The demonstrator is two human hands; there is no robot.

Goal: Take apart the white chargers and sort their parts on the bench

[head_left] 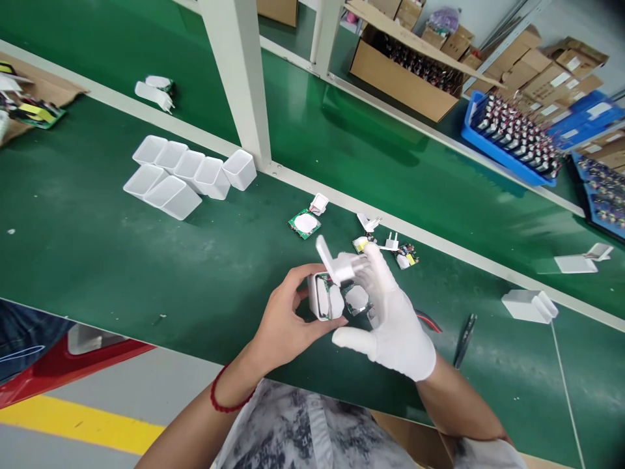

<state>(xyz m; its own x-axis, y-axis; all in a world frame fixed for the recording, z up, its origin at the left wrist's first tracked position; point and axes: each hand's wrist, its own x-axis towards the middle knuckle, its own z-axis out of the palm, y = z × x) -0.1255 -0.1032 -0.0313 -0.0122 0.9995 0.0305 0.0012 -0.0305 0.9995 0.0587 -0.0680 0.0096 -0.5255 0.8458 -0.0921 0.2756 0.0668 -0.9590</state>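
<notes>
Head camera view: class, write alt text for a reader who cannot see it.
A bare left hand holds a white charger shell while a gloved right hand fits a plug piece onto it above a green belt. Empty shells and loose parts lie beyond.

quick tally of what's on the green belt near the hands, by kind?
Empty white shells in the cluster: 7
White plug pieces lying right: 2
Green board with white pad: 1
Black tweezers: 1
Small loose parts behind the hands: too jumbled to count
Total: 11
</notes>
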